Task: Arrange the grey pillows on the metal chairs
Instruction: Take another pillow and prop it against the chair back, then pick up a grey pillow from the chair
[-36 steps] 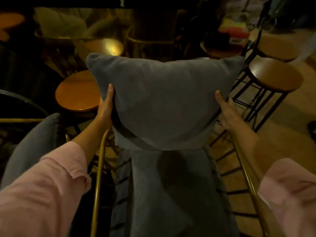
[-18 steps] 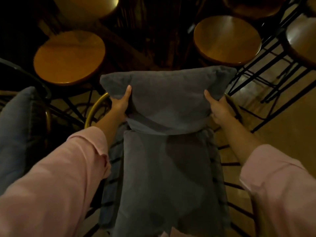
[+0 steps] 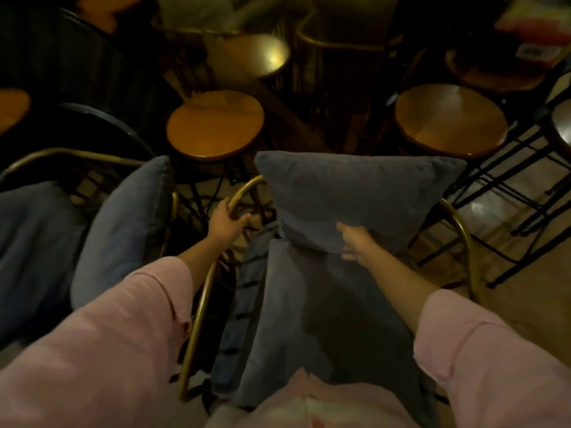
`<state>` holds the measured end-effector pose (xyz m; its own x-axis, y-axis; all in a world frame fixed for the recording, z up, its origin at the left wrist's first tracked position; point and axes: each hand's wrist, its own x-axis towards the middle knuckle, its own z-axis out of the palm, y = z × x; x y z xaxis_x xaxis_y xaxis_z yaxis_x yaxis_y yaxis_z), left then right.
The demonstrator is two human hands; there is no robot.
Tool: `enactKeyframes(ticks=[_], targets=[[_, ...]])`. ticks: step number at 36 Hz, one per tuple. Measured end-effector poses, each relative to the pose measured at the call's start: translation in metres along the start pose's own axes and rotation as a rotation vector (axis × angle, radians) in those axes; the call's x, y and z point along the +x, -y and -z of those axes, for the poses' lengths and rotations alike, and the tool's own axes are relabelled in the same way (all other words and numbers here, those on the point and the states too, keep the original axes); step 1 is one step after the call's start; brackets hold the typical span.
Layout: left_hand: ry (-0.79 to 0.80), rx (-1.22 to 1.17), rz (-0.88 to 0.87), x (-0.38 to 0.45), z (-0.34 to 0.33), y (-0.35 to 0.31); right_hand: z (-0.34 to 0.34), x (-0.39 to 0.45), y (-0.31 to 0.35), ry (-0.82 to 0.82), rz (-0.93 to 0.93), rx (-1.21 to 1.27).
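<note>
Nearest the camera, a grey seat pad (image 3: 312,329) was laid along the seat of a metal chair (image 3: 197,316), draped from its near edge up toward the backrest. At the far edge of that seat a grey pillow (image 3: 355,196) was stood upright against the backrest, its lower edge resting on the pad, probably so that it would serve as back support.

The right hand (image 3: 353,242) was pressed to the pillow's lower edge, fingers bent and partly spread; whether the fabric was pinched or only pushed could not be told. It appeared to be there to tuck or steady the pillow.

The left hand (image 3: 227,223) was off the pillow and curled around the brass-coloured rim of the chair at its left far corner, likely to brace the frame.

To the left, a second chair (image 3: 77,156) was seen with its own grey pillow (image 3: 123,230) propped at its right side. Beyond, round wooden stools (image 3: 216,125) were ranged well apart from the pillows.
</note>
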<state>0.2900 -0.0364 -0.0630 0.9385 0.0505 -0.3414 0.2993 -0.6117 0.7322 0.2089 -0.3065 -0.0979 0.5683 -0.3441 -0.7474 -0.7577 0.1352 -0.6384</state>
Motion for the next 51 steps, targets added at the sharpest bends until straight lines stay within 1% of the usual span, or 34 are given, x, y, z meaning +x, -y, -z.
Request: enactKeyframes(ticks=[1,3,6,8,11,13,19,23,26,28,30,32,35,36,39,42,46,49,51], targets=[[-0.025,0.015,0.013,-0.003,0.019,0.009,-0.017,-0.011,0.006,0.082,0.008,-0.076],[-0.08,0.016,0.018,-0.009,0.058,0.03,-0.049,-0.027,0.019,0.194,0.052,-0.203],[-0.223,-0.002,0.007,-0.023,0.112,0.061,-0.099,-0.047,0.041,0.313,0.152,-0.347],[-0.296,-0.022,0.047,-0.03,0.146,0.085,-0.13,-0.066,0.054,0.369,0.187,-0.41],[-0.325,-0.08,0.124,-0.036,0.192,0.128,-0.177,-0.089,0.067,0.431,0.22,-0.508],[-0.332,-0.106,0.18,-0.04,0.219,0.157,-0.208,-0.098,0.072,0.442,0.246,-0.56],[-0.325,-0.112,0.343,-0.033,0.292,0.244,-0.316,-0.122,0.07,0.483,0.242,-0.624],[-0.257,-0.12,0.407,-0.01,0.326,0.288,-0.386,-0.122,0.057,0.458,0.197,-0.627],[-0.18,-0.135,0.445,0.015,0.346,0.32,-0.433,-0.119,0.045,0.414,0.132,-0.563],[-0.132,-0.138,0.459,0.032,0.356,0.339,-0.462,-0.109,0.036,0.34,0.148,-0.473],[-0.086,-0.126,0.465,0.049,0.364,0.352,-0.488,-0.098,0.027,0.241,0.213,-0.375],[-0.046,-0.112,0.473,0.064,0.369,0.363,-0.508,-0.09,0.019,0.143,0.231,-0.375],[0.014,-0.087,0.49,0.088,0.371,0.38,-0.524,-0.081,0.005,-0.023,0.223,-0.582],[0.029,-0.069,0.492,0.097,0.371,0.384,-0.527,-0.08,-0.001,-0.047,0.234,-0.645],[0.054,-0.045,0.488,0.125,0.366,0.393,-0.532,-0.081,-0.013,-0.046,0.242,-0.726],[0.049,-0.074,0.477,0.156,0.352,0.397,-0.538,-0.078,-0.017,-0.052,0.206,-0.791],[0.021,-0.166,0.489,0.197,0.328,0.397,-0.545,-0.062,-0.015,-0.09,0.168,-0.836],[-0.005,-0.179,0.494,0.226,0.313,0.399,-0.546,-0.051,-0.019,-0.118,0.202,-0.794],[-0.03,-0.17,0.462,0.243,0.307,0.402,-0.544,-0.048,-0.022,-0.123,0.245,-0.749]])
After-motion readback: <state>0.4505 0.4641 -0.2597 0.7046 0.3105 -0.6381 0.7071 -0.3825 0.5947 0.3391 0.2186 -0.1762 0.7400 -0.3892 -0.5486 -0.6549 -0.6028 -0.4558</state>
